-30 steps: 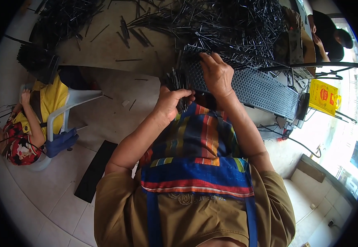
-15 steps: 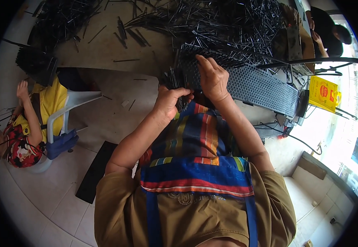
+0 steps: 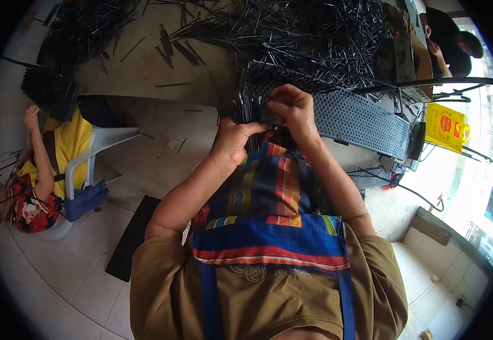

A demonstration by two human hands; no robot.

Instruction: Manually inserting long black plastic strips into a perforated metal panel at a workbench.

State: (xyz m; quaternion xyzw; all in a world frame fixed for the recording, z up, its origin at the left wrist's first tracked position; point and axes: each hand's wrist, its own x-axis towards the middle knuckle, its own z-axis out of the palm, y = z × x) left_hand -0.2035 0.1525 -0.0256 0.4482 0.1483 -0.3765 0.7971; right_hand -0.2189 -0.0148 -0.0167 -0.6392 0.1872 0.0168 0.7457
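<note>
Change against the frame from half a second ago: the right hand [image 3: 295, 110] now sits lower, fingers curled in to the bundle of thin black strips [image 3: 246, 107] at frame centre, where it stood extended over the end of the grey perforated panel [image 3: 365, 122]. Left hand [image 3: 234, 140] stays put: grip closed round the bundle, strip ends standing above the thumb. Right grip: fingers bent, tips close to the strips; cannot tell whether it has hold of one. At far left, the co-worker's hand [image 3: 31, 117] is now beside a dark block of bristles [image 3: 51, 93]. Loose black strips [image 3: 314, 34] are heaped on the bench [image 3: 127, 79], top of frame. Markings: yellow bag [image 3: 445, 127], right of frame, carries a red emblem, lettering too small to read
</note>
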